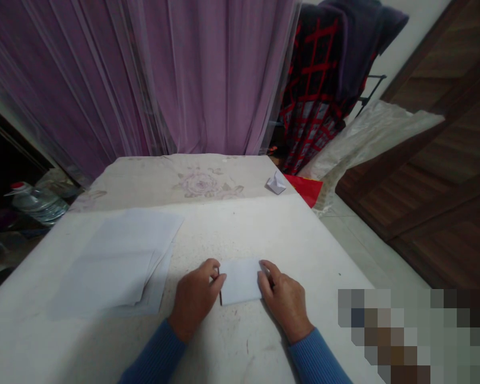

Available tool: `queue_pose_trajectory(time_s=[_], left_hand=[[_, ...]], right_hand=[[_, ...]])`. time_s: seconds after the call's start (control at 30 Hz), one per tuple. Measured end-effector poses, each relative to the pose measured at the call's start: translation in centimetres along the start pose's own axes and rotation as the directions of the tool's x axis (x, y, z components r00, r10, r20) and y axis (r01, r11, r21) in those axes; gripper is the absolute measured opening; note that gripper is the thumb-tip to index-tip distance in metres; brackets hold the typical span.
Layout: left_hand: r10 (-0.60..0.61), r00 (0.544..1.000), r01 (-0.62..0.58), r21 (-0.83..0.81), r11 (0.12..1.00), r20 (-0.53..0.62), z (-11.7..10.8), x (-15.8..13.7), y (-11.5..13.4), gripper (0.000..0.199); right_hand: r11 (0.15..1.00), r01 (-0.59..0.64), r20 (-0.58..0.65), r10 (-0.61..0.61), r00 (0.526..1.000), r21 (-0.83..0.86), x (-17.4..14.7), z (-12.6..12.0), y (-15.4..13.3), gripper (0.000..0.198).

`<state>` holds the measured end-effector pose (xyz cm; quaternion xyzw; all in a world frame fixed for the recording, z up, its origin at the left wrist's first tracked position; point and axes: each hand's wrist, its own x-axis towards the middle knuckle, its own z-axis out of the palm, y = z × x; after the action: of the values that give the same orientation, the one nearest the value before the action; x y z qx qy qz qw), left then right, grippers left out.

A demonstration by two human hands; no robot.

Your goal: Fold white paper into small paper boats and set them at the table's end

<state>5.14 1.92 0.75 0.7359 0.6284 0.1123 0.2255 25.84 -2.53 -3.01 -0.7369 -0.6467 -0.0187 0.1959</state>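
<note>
A small folded sheet of white paper (240, 281) lies near the front middle of the table, between my two hands. My left hand (197, 293) pinches its left edge, thumb on top and fingers curled at the side. On the opposite edge my right hand (285, 300) grips the paper the same way, with its thumb over the top. Some of the fingertips are hidden under or behind the paper. Blue knitted sleeves cover both forearms.
Several loose white sheets (104, 266) overlap on the table's left. A folded paper piece (276, 183) stands at the far right edge. Beyond the floral cloth (200, 181) hang purple curtains (208, 80). A water jug (38, 202) is at left, a red bag (306, 189) at right.
</note>
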Motion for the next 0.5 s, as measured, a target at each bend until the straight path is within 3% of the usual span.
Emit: queue_pose_trajectory(time_s=[0.2,0.5], left_hand=[[-0.048,0.999,0.047,-0.1,0.994,-0.004,-0.37,0.91,-0.31,0.02],[-0.041,0.999,0.041,-0.056,0.998,-0.001,-0.13,0.7,-0.25,0.019]], right_hand=[[1.0,0.013,-0.008,-0.013,1.0,-0.01,-0.05,0.14,0.09,0.038],[0.999,0.017,0.007,-0.017,1.0,0.04,-0.19,-0.03,0.41,0.038]])
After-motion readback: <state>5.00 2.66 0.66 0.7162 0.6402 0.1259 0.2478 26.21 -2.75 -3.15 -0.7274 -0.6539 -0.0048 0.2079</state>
